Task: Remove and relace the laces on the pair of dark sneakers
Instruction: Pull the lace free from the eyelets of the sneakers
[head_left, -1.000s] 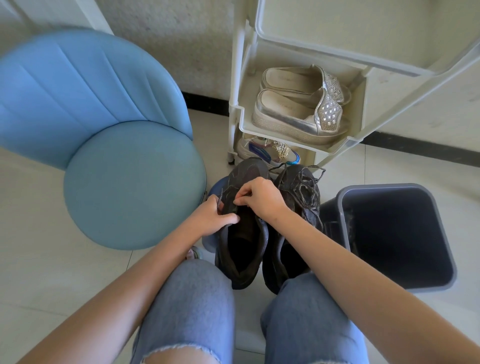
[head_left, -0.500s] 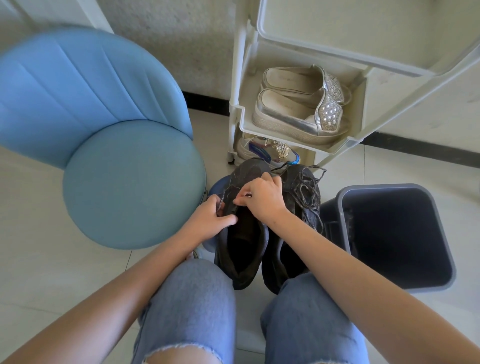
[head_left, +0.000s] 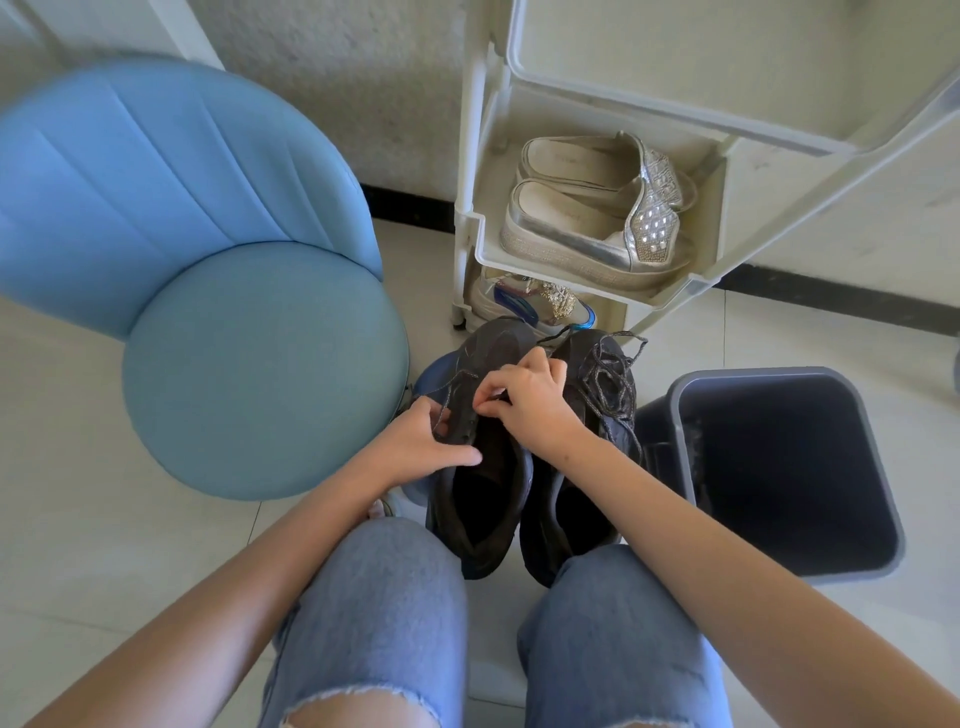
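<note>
Two dark sneakers stand side by side in front of my knees, toes pointing away. My left hand (head_left: 415, 441) grips the left edge of the left sneaker (head_left: 483, 499) and a strand of its dark lace (head_left: 451, 383) runs past its fingers. My right hand (head_left: 530, 400) is curled over the same shoe's eyelet area, fingertips pinching the lace there. The right sneaker (head_left: 602, 384) stays laced, with its laces bunched loosely on top.
A blue round chair (head_left: 260, 364) stands at left. A cream shoe rack (head_left: 467, 249) behind the sneakers holds silver slip-ons (head_left: 597, 218) and a colourful shoe (head_left: 535, 306) below. A dark grey bin (head_left: 779, 467) sits at right. My jeans-clad knees (head_left: 374, 613) fill the foreground.
My right hand has shifted slightly forward along the left sneaker's eyelets, and a strand of lace now shows loose beside my left hand. The sneakers have stayed in place.
</note>
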